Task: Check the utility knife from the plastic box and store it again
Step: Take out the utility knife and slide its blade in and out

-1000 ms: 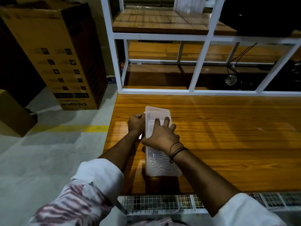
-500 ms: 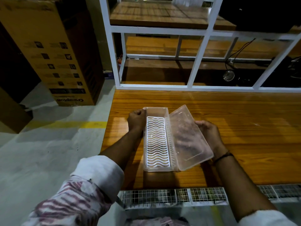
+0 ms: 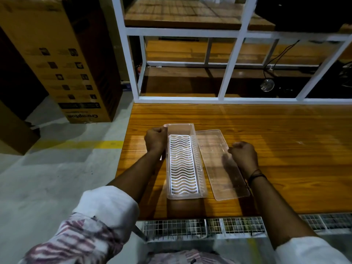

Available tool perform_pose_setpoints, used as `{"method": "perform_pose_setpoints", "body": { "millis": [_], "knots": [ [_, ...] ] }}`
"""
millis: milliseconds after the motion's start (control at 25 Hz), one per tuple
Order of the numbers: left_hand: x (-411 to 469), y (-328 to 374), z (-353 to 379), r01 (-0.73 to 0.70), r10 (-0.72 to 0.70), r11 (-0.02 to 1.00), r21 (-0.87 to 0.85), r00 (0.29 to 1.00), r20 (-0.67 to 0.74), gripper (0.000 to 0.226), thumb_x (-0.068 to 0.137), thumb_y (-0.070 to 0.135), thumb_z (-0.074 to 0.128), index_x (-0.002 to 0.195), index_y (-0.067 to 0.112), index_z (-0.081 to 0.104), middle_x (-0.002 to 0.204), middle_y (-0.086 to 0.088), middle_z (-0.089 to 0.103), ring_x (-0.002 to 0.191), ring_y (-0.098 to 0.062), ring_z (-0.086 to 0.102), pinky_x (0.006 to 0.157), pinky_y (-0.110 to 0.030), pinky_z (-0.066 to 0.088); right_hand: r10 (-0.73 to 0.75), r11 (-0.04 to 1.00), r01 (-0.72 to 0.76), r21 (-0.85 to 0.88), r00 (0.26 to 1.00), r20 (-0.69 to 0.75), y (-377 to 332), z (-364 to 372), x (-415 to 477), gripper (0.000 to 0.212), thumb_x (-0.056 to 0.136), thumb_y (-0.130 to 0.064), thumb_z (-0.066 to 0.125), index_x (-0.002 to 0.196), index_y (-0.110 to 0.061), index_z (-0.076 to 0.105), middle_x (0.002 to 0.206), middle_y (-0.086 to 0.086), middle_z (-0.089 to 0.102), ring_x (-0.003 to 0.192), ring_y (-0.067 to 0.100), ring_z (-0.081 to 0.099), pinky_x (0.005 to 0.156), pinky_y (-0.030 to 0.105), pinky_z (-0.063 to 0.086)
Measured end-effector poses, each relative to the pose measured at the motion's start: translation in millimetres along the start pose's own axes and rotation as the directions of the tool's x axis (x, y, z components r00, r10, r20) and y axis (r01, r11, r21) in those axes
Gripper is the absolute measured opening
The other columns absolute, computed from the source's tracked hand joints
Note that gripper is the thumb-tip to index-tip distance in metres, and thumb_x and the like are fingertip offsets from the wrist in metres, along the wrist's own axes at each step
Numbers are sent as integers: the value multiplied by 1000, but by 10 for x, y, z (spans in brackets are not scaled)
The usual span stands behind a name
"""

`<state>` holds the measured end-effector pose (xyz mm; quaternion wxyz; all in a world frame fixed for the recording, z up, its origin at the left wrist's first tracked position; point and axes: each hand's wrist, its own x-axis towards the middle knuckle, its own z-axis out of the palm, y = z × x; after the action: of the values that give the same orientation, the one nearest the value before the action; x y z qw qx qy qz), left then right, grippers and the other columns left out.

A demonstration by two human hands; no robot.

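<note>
While the plastic box [image 3: 198, 187] sits open on the wooden table [image 3: 285, 140], we can look straight down into it: a clear, long, narrow tub holding a white insert tray [image 3: 182, 164] cut with wavy slots that fills nearly the whole floor. We see no utility knife on top of that tray; it may lie beneath the slats or elsewhere, but the dim light and the glare on the plastic keep us from telling, so we cannot say where it is. Our left hand [image 3: 155, 139] is curled into a loose fist against the box's far left wall, touching the rim near the corner; whether its fingers actually pinch the rim we cannot tell. Just beside the box on its right lies the clear lid [image 3: 213, 149], flat on the table and slightly angled, with nothing in it that we can make out. Our right hand [image 3: 242, 155] rests at the lid's right edge, fingers bent inward and touching the plastic, with dark cords [image 3: 255, 175] round the wrist. Off the table's left edge stands a tall cardboard carton [image 3: 57, 60] on the concrete floor, and a white metal frame [image 3: 234, 50] rises behind the table.
</note>
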<state>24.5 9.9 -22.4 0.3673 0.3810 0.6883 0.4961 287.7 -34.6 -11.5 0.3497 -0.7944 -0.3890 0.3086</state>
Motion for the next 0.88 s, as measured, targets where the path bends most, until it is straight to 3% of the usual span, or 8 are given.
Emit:
{"method": "perform_pose_setpoints", "body": {
  "millis": [80, 160, 240, 320, 400, 600, 760, 880],
  "knots": [
    [7, -22, -86, -18, 18, 998, 53, 1000, -14, 25, 102, 28, 64, 95, 11, 81, 94, -5, 79, 81, -20, 73, 69, -29, 57, -84, 996, 83, -34, 995, -44, -111, 64, -71, 30, 87, -8, 65, 117, -11, 70, 118, 12, 71, 104, 29, 64, 80, 27, 41],
    [24, -65, -213, -13, 15, 998, 67, 1000, -24, 19, 101, 21, 65, 109, 12, 80, 107, -8, 80, 89, -24, 76, 77, -38, 65, -191, 981, 190, -44, 981, -32, -262, 177, -193, 25, 87, -6, 64, 110, -13, 70, 107, 8, 72, 91, 24, 63, 71, 23, 41],
    [11, -107, -384, -51, 53, 996, 70, 998, -23, 21, 99, 13, 65, 114, 10, 79, 111, -8, 79, 84, -20, 74, 64, -26, 64, -346, 935, 346, -77, 938, 18, -416, 344, -328, 23, 85, -4, 62, 103, -11, 74, 99, 8, 74, 87, 23, 64, 70, 21, 41],
    [-27, -148, -580, -106, 116, 984, 141, 992, -59, 19, 96, 8, 65, 107, 7, 81, 104, -6, 78, 82, -15, 70, 58, -12, 53, -455, 885, 459, -70, 888, 69, -573, 541, -468, 22, 83, -7, 60, 97, -11, 76, 98, 10, 77, 91, 27, 69, 76, 27, 48],
    [-57, -201, -769, -100, 117, 974, 202, 990, -78, 20, 93, 8, 65, 101, 12, 82, 100, -4, 78, 86, -18, 71, 66, -19, 51, -515, 849, 526, -54, 846, 140, -703, 745, -621, 23, 82, -10, 58, 95, -14, 76, 97, 9, 78, 90, 28, 71, 80, 33, 55],
    [-173, -354, -1066, 24, -9, 967, 254, 998, -63, 16, 89, 12, 67, 92, 21, 80, 86, -1, 79, 74, -14, 74, 68, -28, 60, -591, 741, 655, -146, 740, 323, -977, 1205, -1007, 25, 84, -15, 60, 106, -14, 73, 103, 12, 76, 92, 33, 70, 77, 36, 57],
    [-293, -522, -1151, 94, -81, 977, 190, 994, -78, 15, 82, 15, 67, 81, 23, 80, 76, 0, 79, 73, -20, 77, 73, -40, 66, -593, 525, 759, -385, 651, 475, -1121, 1481, -1256, 16, 84, -15, 62, 99, -11, 68, 106, 15, 72, 98, 40, 67, 71, 37, 51],
    [-349, -569, -1161, 119, -108, 985, 124, 990, -85, 15, 81, 13, 65, 79, 19, 79, 69, 0, 79, 69, -16, 77, 72, -37, 66, -551, 325, 797, -509, 597, 583, -1216, 1640, -1310, 15, 89, -9, 60, 101, -11, 69, 111, 15, 71, 105, 39, 67, 76, 40, 51]
  ]
}}
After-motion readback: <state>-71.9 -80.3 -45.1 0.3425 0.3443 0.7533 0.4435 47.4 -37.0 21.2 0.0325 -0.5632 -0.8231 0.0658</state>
